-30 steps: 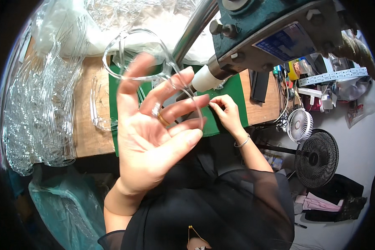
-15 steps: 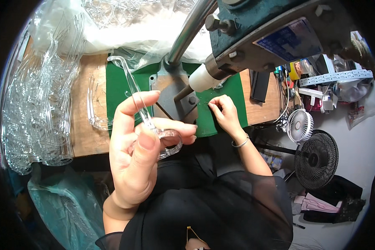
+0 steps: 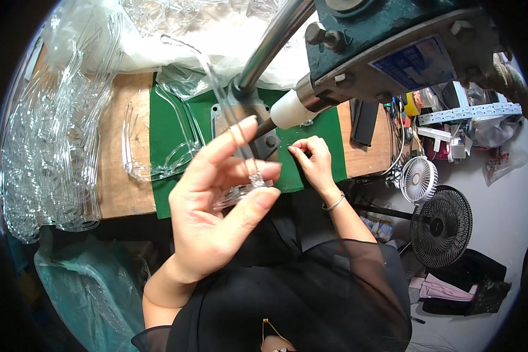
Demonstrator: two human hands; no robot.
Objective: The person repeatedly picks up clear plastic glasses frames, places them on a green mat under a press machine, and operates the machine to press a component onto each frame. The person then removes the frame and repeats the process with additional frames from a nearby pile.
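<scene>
My left hand (image 3: 208,220) is raised above the front edge of the bench and closed on a clear plastic eyeglass frame (image 3: 212,76). One temple points up and away, smeared by motion; the rim end is partly hidden by my fingers. On the green mat (image 3: 328,117), my right hand (image 3: 315,165) rests with thumb and forefinger pinched together. Whatever is between those fingertips is too small to make out. Another clear eyeglass frame (image 3: 185,154) lies on the mat's left part, with its temples pointing away from me.
Overhead at the right looms a machine head (image 3: 387,61) with a white sleeve (image 3: 288,110), beside a metal column (image 3: 276,44). Clear frames are heaped (image 3: 53,158) at the left. A black phone-like slab (image 3: 365,123), a white fan (image 3: 420,179) and a black fan (image 3: 441,226) are at the right.
My left hand has moved right with the eyeglass frame, uncovering the other frame on the mat. The held temple has swung farther up and away. My right hand remains nearly in place.
</scene>
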